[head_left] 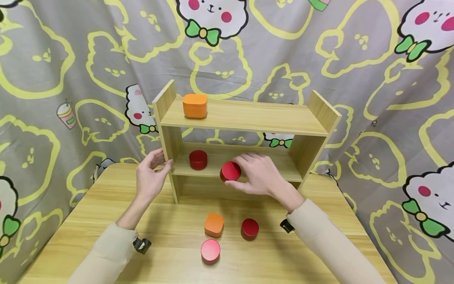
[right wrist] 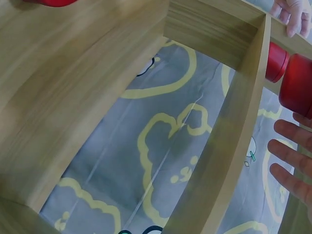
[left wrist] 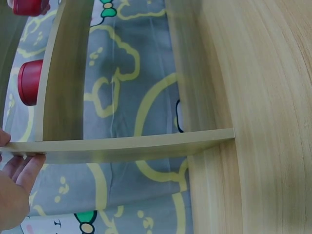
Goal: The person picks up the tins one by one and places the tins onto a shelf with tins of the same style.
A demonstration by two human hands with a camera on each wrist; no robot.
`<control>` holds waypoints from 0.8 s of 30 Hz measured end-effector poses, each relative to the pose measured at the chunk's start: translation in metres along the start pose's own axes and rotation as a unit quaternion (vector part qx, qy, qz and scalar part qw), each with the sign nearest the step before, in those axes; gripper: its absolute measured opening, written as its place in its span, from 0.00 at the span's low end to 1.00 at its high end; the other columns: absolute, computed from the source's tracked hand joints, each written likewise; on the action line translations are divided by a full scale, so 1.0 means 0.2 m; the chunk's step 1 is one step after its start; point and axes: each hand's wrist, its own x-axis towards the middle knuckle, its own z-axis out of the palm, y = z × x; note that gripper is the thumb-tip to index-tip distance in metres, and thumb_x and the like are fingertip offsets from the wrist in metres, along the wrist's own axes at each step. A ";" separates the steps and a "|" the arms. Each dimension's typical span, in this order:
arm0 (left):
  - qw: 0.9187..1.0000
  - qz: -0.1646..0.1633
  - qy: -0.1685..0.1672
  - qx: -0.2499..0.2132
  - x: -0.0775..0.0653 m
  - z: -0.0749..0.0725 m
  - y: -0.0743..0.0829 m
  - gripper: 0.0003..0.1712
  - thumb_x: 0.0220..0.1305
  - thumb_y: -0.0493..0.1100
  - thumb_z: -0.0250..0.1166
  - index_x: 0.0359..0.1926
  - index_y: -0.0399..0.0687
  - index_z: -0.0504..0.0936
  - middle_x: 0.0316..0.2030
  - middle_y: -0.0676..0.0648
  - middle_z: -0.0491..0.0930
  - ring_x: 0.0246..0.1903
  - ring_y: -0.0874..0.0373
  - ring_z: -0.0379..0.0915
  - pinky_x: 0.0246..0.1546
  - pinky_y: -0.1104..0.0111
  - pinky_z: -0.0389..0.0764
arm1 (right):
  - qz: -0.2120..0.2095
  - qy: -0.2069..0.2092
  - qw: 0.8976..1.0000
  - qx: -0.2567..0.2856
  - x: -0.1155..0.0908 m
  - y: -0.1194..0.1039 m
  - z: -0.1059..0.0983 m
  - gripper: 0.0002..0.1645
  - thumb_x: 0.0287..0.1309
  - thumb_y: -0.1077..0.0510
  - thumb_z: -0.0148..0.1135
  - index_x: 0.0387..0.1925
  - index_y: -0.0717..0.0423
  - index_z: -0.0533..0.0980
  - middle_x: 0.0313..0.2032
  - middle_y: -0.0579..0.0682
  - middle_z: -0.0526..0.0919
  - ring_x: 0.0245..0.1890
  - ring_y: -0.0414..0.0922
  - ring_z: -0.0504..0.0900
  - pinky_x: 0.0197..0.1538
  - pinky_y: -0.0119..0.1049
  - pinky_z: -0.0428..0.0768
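Note:
My right hand (head_left: 260,173) holds a round red tin (head_left: 231,171) between thumb and fingers, at the front of the middle board of a wooden shelf (head_left: 248,116). Another red tin (head_left: 198,160) stands on that board, further left. My left hand (head_left: 151,173) grips the front edge of the shelf's left side panel (left wrist: 122,150), thumb on one face and fingers on the other. In the right wrist view, the held tin (right wrist: 297,85) appears close to the standing one (right wrist: 276,62), its lower part by my spread fingers (right wrist: 292,156).
On the shelf's top board sits an orange rounded-square box (head_left: 195,106). In front of the shelf, a second orange box (head_left: 214,225), a dark red tin (head_left: 250,229) and a lighter red tin (head_left: 211,251) stand on the wooden table (head_left: 170,260). A patterned curtain (head_left: 106,90) hangs behind.

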 end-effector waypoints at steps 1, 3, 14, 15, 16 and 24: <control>1.000 0.000 0.000 -0.001 0.00 0.00 0.00 0.22 0.67 0.32 0.70 0.61 0.37 0.83 0.51 0.33 0.88 0.41 0.82 0.79 0.38 0.88 0.84 | 0.002 -0.002 1.000 0.000 0.01 0.00 0.01 0.35 0.56 0.24 0.67 0.49 0.46 0.83 0.37 0.42 0.88 0.35 0.43 0.86 0.30 0.35 0.82; 1.000 -0.001 -0.002 -0.005 0.00 0.00 0.00 0.22 0.67 0.31 0.70 0.61 0.37 0.83 0.52 0.32 0.88 0.41 0.82 0.80 0.38 0.88 0.84 | 0.007 -0.005 1.000 0.000 0.03 0.00 0.02 0.35 0.55 0.24 0.67 0.49 0.45 0.83 0.37 0.42 0.88 0.35 0.43 0.87 0.29 0.35 0.82; 1.000 0.003 0.000 -0.014 0.00 0.01 -0.01 0.21 0.67 0.30 0.69 0.61 0.36 0.82 0.52 0.32 0.88 0.42 0.81 0.80 0.38 0.87 0.85 | 0.021 -0.026 0.999 -0.010 0.11 0.02 0.06 0.36 0.56 0.23 0.66 0.49 0.46 0.82 0.37 0.43 0.87 0.35 0.43 0.85 0.27 0.36 0.80; 1.000 0.003 0.000 -0.014 0.00 0.01 -0.01 0.21 0.67 0.30 0.69 0.61 0.36 0.82 0.52 0.32 0.88 0.41 0.81 0.80 0.38 0.87 0.85 | 0.022 -0.029 0.999 -0.011 0.11 0.03 0.06 0.36 0.56 0.23 0.66 0.49 0.47 0.82 0.37 0.43 0.87 0.35 0.43 0.85 0.28 0.36 0.81; 1.000 0.003 0.001 -0.014 0.00 0.01 0.00 0.21 0.67 0.30 0.69 0.61 0.36 0.82 0.52 0.32 0.88 0.41 0.81 0.80 0.38 0.87 0.85 | 0.023 -0.031 0.999 -0.011 0.12 0.03 0.06 0.36 0.56 0.23 0.66 0.49 0.47 0.83 0.37 0.43 0.87 0.36 0.43 0.85 0.29 0.37 0.81; 1.000 0.001 0.004 -0.017 0.00 0.01 -0.01 0.21 0.67 0.31 0.69 0.60 0.37 0.83 0.51 0.33 0.88 0.41 0.80 0.81 0.38 0.87 0.85 | 0.037 -0.053 0.998 -0.004 0.17 0.04 0.09 0.38 0.57 0.22 0.64 0.53 0.45 0.84 0.43 0.44 0.89 0.42 0.45 0.87 0.37 0.40 0.86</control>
